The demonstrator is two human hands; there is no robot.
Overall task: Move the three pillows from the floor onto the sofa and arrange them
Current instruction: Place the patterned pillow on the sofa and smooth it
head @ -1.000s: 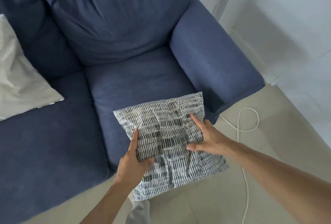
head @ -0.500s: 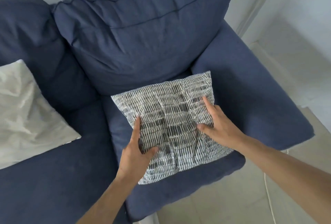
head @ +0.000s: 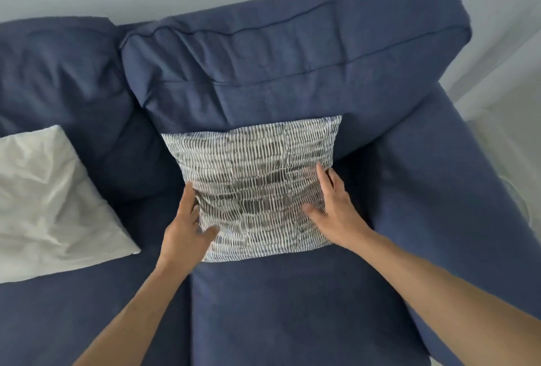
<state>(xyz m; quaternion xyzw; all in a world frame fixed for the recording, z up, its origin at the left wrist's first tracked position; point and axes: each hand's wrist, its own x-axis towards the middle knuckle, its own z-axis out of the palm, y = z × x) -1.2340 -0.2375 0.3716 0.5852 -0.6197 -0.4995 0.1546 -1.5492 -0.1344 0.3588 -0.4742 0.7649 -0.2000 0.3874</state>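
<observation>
A: Grey-and-white patterned pillow (head: 251, 187) is up on the sofa (head: 292, 307) now, w/ its top edge against the back cushion (head: 292, 52). A sec ago it hung off the seat's front edge, half over the floor.

B: So it's placed? Hands?

A: Nearly. Left hand (head: 183, 228) grips the lower-left edge, thumb on the front, fingers wrapped behind. Right hand (head: 333, 207) lies on the right side, thumb and fingers spread over the fabric, more pressing than pinching. Neither has let go.

B: Upright or flat?

A: Leaning back, bottom edge on the seat cushion, right next to the armrest (head: 453, 190). Sits a bit skewed, top-right corner higher.

B: Other pillows?

A: White pillow (head: 49, 201) at the left, already on the sofa, resting against the other back cushion, well apart from this one. Third isn't in view, can't tell where it is.

B: Meaning?

A: Prob. two of three are up. Looks like squaring this one off is what's left here, then the last pillow.
</observation>
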